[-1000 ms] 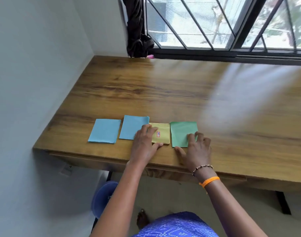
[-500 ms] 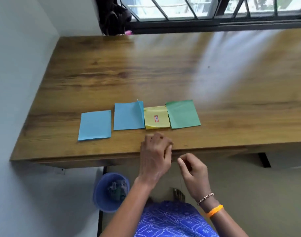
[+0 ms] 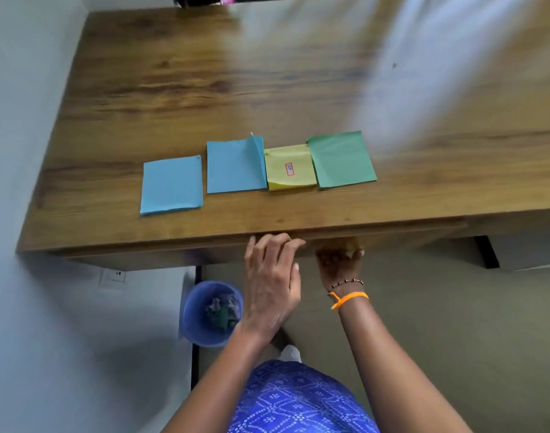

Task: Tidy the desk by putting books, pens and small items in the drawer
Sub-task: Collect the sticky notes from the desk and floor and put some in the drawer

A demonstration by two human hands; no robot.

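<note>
Four thin books lie in a row near the front edge of the wooden desk [image 3: 205, 73]: a light blue book [image 3: 171, 184], a second blue book [image 3: 233, 167] with its right edge lifted, a yellow book [image 3: 289, 167] with a small red label, and a green book [image 3: 341, 159]. Below the desk's edge runs the closed drawer front [image 3: 392, 239]. My left hand [image 3: 270, 270] touches that front with loosely curled fingertips and holds nothing. My right hand [image 3: 339, 260] hooks its fingers under the drawer front's lower edge; the fingertips are hidden.
A blue waste bin [image 3: 211, 310] with crumpled scraps stands on the floor under the desk's left part. A white wall with a socket [image 3: 113, 276] borders the desk on the left. A black desk leg [image 3: 486, 251] shows at the right.
Both hands left the books and dropped below the desk's edge to the drawer front. The view tilted down and closer. The books lie still.
</note>
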